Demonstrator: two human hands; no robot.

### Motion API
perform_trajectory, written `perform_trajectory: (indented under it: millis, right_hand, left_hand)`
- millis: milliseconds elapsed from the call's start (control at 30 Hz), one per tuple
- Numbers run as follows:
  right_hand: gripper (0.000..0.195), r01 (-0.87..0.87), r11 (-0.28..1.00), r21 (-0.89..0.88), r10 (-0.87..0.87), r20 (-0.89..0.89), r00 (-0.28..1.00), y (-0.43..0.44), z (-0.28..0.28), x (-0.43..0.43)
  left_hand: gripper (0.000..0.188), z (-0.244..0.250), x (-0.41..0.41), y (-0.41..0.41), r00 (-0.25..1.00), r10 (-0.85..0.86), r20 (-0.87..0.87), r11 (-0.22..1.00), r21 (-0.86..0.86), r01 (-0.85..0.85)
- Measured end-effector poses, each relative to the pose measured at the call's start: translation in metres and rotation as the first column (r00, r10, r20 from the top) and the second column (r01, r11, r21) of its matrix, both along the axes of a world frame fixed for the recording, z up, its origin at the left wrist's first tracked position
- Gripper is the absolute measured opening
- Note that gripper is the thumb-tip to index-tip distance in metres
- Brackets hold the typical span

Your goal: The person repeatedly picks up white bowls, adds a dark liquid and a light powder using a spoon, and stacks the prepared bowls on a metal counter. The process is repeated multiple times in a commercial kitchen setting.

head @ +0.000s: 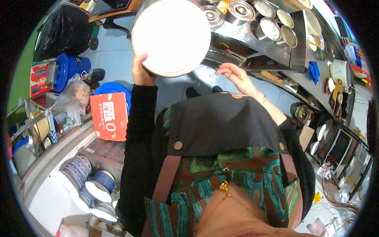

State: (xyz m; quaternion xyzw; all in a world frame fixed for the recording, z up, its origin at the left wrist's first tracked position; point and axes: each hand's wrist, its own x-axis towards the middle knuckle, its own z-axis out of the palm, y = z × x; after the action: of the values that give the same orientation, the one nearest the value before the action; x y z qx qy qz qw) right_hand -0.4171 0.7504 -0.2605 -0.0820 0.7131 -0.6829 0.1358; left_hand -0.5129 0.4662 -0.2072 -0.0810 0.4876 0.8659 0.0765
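My left hand [142,71] grips the lower left rim of a large, round white plate [171,38], with the thumb over its edge. The plate's face is overexposed, and I cannot tell whether others are stacked beneath it. My right hand [237,78] is held in the air to the right of the plate, apart from it, with its fingers loosely spread and nothing in them. Beyond that hand is a steel counter [237,34], on which stand lidded steel pots [241,11] and several open steel containers [270,29], some with white contents.
To the left are a red printed carton [109,117], a blue bucket [72,69] and a bin with a black bag [63,32]. Stacked blue-patterned bowls [100,185] sit at lower left. A blue cloth [313,72] lies on the right-hand counter. Grey tiles [115,41] cover the floor.
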Motion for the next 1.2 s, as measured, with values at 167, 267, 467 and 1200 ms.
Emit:
perform_trajectory:
  millis: [167,267,467,1200]
  right_hand:
    - [0.043,-0.068,0.854,0.517,0.360,-0.491,0.793,-0.054,0.053,-0.040]
    - [0.043,-0.069,0.866,0.496,0.370,-0.542,0.754,-0.077,0.040,-0.059]
    - [0.035,-0.342,0.938,0.052,0.339,-0.347,0.874,-0.080,0.037,-0.045]
    - [0.026,0.443,0.821,0.360,-0.497,0.070,0.865,0.140,0.002,-0.073]
  left_hand:
    - [0.067,-0.008,-0.001,0.004,0.997,-0.067,-0.027,0.998,0.007,0.067]
    - [0.068,-0.006,-0.006,0.014,0.992,-0.123,-0.020,0.988,0.096,0.124]
    - [0.069,-0.005,-0.014,0.008,0.992,-0.109,-0.059,0.991,0.077,0.113]
    - [0.052,-0.106,-0.006,-0.048,0.829,0.544,0.129,0.809,-0.343,-0.477]
